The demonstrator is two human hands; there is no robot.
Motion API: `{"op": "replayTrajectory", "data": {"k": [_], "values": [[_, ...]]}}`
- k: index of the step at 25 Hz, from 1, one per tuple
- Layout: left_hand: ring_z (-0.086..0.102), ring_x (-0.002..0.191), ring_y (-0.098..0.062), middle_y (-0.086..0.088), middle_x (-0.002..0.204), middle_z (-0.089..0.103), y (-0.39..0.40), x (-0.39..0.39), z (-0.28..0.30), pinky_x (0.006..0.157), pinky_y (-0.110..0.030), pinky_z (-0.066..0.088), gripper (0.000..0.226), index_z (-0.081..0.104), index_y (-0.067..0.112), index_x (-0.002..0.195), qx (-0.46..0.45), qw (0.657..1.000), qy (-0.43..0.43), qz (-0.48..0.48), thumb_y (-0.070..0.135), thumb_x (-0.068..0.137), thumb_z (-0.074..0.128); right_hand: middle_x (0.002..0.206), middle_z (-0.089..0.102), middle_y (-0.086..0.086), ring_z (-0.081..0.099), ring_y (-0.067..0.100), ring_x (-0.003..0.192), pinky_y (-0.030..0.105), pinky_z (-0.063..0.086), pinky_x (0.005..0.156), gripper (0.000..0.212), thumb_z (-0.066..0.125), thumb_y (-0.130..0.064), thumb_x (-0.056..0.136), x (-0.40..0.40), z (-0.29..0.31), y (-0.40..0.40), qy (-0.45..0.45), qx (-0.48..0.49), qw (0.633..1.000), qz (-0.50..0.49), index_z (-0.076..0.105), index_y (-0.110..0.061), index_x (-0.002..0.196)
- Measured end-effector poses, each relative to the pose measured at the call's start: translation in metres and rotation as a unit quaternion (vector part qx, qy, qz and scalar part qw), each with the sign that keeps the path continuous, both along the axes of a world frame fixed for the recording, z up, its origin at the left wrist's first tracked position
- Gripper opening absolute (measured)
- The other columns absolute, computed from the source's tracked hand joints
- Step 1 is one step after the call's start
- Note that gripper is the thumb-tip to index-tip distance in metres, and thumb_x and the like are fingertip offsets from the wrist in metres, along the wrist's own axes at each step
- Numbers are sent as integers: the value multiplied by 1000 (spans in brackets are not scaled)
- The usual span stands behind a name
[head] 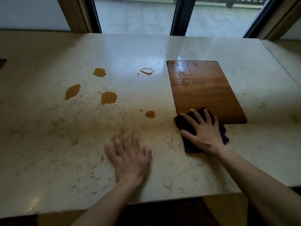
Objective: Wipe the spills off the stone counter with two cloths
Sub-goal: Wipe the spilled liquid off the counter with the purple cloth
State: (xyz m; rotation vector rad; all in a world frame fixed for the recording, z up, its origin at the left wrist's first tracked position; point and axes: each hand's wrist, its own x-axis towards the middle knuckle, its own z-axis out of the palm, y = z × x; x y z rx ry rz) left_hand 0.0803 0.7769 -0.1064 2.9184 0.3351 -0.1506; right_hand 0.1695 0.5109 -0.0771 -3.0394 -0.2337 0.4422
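Pressing flat right hand [205,134] on dark cloth [189,145] lying lengthwise front-to-back, left hand [130,158] spread on counter [48,144]

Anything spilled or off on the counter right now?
Yes. Brown puddles lie unwiped on the stone counter, left of the wooden board. Only one dark cloth shows, pressed flat under the right hand, overlapping the board's near corner. The left hand rests bare on the stone.

Glossy wooden board [202,90] lies flat; glass doors [138,15] behind, possibly balcony beyond.
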Motion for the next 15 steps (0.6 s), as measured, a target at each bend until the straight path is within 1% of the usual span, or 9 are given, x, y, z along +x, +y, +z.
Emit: {"op": "replayTrajectory", "data": {"k": [2, 5, 7, 8, 10, 11, 13, 14, 15], "values": [[11, 150, -41, -13, 166, 11, 1, 0, 0, 114, -72, 2, 71, 26, 23, 155, -1, 1000, -1, -1, 53, 90, 26, 165, 0, -14, -12, 26, 150, 62, -2, 117, 72, 11, -84, 81, -19, 1, -2, -14, -2, 1000, 23, -2, -59, 147], [-11, 151, -36, -8, 167, -10, 1, 0, 4, 114, -68, -9, 73, 7, 27, 158, -11, 1000, 28, -8, 55, 91, 16, 164, 11, -12, -3, 27, 151, 62, 8, 116, 66, 22, -76, 87, -60, 5, 4, -26, 21, 999, 37, 1, -59, 148], [-18, 149, -32, -5, 166, -15, 5, -2, 10, 114, -65, -14, 76, 3, 28, 158, -27, 999, 37, -12, 57, 88, 9, 164, 17, -9, 4, 29, 151, 66, 17, 113, 65, 25, -74, 90, -99, 8, 11, -15, 30, 999, 42, 11, -55, 150], [-18, 149, -30, -4, 165, -13, 8, -2, 16, 115, -63, -15, 76, 6, 29, 158, -44, 998, 34, -18, 58, 87, 8, 163, 20, -7, 9, 31, 151, 67, 21, 110, 65, 24, -74, 90, -121, 9, 15, -5, 35, 999, 37, 16, -53, 151], [-3, 148, -30, -5, 163, 4, 16, 14, 29, 119, -59, -8, 70, 24, 27, 152, -82, 995, -21, -45, 55, 88, 16, 162, 24, -5, 19, 34, 148, 69, 24, 107, 67, 21, -75, 89, -156, 6, 19, 5, 31, 1000, 4, 22, -49, 151], [3, 148, -31, -7, 162, 11, 21, 35, 36, 121, -55, -5, 64, 30, 27, 148, -91, 992, -60, -60, 52, 90, 21, 161, 26, -4, 24, 36, 145, 68, 24, 106, 69, 20, -76, 88, -165, 3, 23, 8, 17, 1000, -21, 21, -50, 151], [5, 150, -29, -6, 162, 13, 33, 97, 42, 123, -48, 0, 57, 26, 27, 150, -104, 988, -86, -78, 47, 96, 29, 160, 27, -6, 27, 36, 142, 64, 20, 105, 72, 25, -78, 84, -166, -3, 33, 35, -1, 996, -77, 15, -53, 151], [6, 151, -28, -6, 162, 13, 37, 132, 42, 123, -46, 4, 57, 22, 25, 152, -108, 988, -78, -76, 44, 99, 31, 162, 20, -8, 22, 35, 144, 63, 17, 107, 75, 26, -79, 81, -157, -4, 38, 62, -2, 991, -117, 6, -56, 150], [9, 150, -29, -7, 162, 15, 40, 167, 38, 123, -45, 10, 57, 20, 22, 153, -104, 990, -69, -72, 42, 100, 34, 165, 2, -12, 10, 32, 147, 62, 13, 110, 76, 22, -79, 80, -141, 0, 43, 91, -17, 983, -159, -10, -60, 146]]}}
